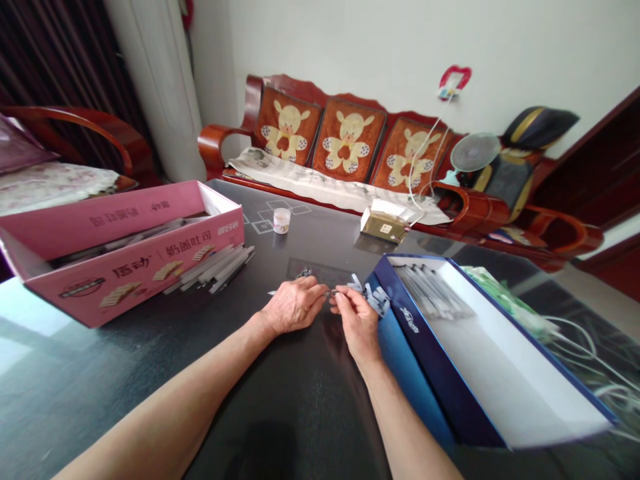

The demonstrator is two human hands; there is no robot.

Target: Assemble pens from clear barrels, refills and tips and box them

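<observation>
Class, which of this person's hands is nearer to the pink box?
Left. The left hand is to the right of the pink box, past the loose pale sticks; the right hand is farther right, beside the blue box.

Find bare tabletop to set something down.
Bare table: between left forearm and right forearm; between jar and tissue box; between left forearm and pink box. Crowded: small grey pieces between right hand and blue box; sticks beside pink box.

Single head view, looking forward and down: tabletop (310, 380) close across lower frame, sofa (345, 140) farther, upper centre.
</observation>
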